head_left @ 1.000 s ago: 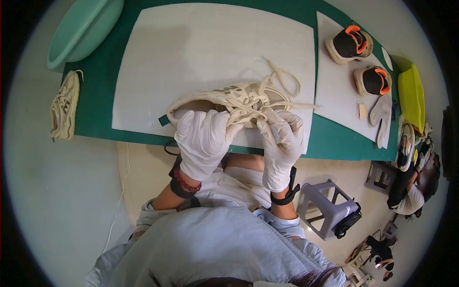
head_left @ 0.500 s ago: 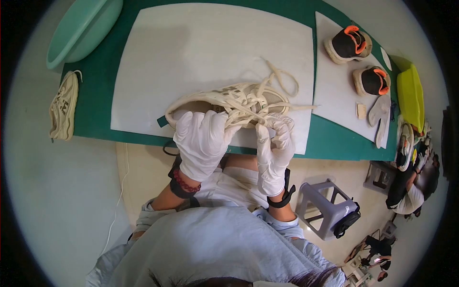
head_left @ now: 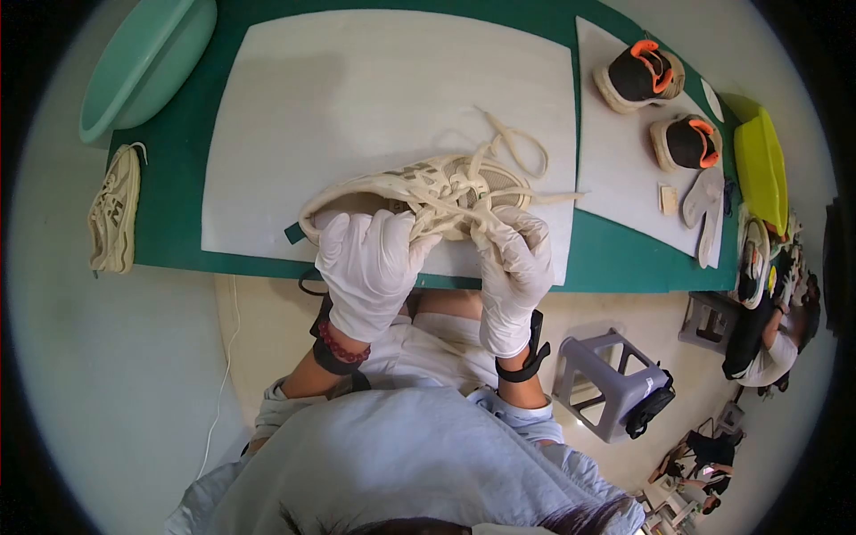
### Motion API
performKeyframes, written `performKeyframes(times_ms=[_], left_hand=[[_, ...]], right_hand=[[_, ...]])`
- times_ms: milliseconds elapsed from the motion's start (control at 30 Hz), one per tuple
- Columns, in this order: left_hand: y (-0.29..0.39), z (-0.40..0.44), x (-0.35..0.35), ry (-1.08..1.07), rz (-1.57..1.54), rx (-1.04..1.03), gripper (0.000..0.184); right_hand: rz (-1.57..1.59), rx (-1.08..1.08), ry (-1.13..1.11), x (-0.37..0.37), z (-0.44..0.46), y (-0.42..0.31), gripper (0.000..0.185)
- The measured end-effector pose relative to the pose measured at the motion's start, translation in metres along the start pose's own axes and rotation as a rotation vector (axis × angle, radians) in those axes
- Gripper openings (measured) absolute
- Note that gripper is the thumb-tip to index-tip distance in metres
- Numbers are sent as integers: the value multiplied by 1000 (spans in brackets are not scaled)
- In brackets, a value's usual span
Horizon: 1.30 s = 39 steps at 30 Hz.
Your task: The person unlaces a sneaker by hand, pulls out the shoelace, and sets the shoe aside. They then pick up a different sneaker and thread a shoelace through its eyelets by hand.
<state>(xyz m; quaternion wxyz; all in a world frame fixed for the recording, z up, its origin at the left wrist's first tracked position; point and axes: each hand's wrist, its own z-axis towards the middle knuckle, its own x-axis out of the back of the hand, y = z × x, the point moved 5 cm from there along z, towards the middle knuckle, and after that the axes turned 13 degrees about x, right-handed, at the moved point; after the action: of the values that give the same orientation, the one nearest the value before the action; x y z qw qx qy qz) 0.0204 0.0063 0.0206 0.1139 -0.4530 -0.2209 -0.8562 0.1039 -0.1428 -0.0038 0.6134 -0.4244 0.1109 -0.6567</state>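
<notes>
A cream sneaker (head_left: 357, 190) lies on its side on the white board (head_left: 392, 89), its heel to the left and its toe to the right. Its loose lace (head_left: 540, 159) loops out beyond the toe. My left hand (head_left: 366, 267), in a white glove, is closed on the near edge of the sneaker by its opening. With gloved fingers pressed together, my right hand (head_left: 515, 276) pinches the lace over the front of the shoe. The fingertips partly hide the grip.
Another cream sneaker (head_left: 114, 209) rests at the table's left edge, below a green basin (head_left: 147, 67). On the right board stand two black-and-orange shoes (head_left: 635, 76), near insoles (head_left: 702, 201) and a yellow basin (head_left: 761, 174). A grey stool (head_left: 606, 379) stands below; people sit further right.
My right fingers have drawn closer together at the lace and shifted slightly left. My left hand keeps its hold on the sneaker. The whole view has shifted slightly.
</notes>
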Motion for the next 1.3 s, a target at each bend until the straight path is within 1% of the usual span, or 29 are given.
performKeyframes(times_ms=[67, 167, 200, 433, 533, 567, 667, 767, 800, 900, 933, 1033, 1133, 1300], left_hand=[[0, 2, 0, -25, -4, 19, 34], [1, 2, 1, -29, 3, 39, 33], [2, 2, 1, -28, 6, 42, 32], [1, -2, -5, -27, -23, 97, 29], [-1, -3, -7, -61, -32, 113, 29], [0, -3, -6, -48, -36, 102, 29], [2, 2, -3, -5, -47, 62, 30], [1, 2, -1, -19, -48, 44, 31], [2, 3, 0, 7, -55, 34, 31], [2, 3, 0, -14, -42, 32, 31], [1, 2, -1, -14, -53, 36, 31], [2, 4, 2, 31, -19, -5, 35], [2, 4, 1, -23, -24, 27, 34], [3, 2, -1, -13, -53, 43, 29]], right_hand=[[77, -29, -1, 0, 3, 5, 30], [63, -28, -10, 0, 7, 2, 24], [91, -65, 0, -1, 5, 2, 19], [1, 21, 36, -12, -12, -7, 20], [33, -15, 18, -11, -11, -8, 25], [36, -32, 3, -9, -10, -9, 26], [6, 60, -6, -4, -2, -12, 31], [-12, 54, -37, -1, -7, -1, 34], [-45, 54, -33, 0, -8, 2, 35], [-15, 84, 10, -1, -4, 2, 35], [16, 81, 44, -4, -3, 1, 29], [116, -71, 33, -4, 4, 3, 22], [128, -73, 38, -5, 1, 4, 17], [97, -29, 7, -8, -11, 3, 16]])
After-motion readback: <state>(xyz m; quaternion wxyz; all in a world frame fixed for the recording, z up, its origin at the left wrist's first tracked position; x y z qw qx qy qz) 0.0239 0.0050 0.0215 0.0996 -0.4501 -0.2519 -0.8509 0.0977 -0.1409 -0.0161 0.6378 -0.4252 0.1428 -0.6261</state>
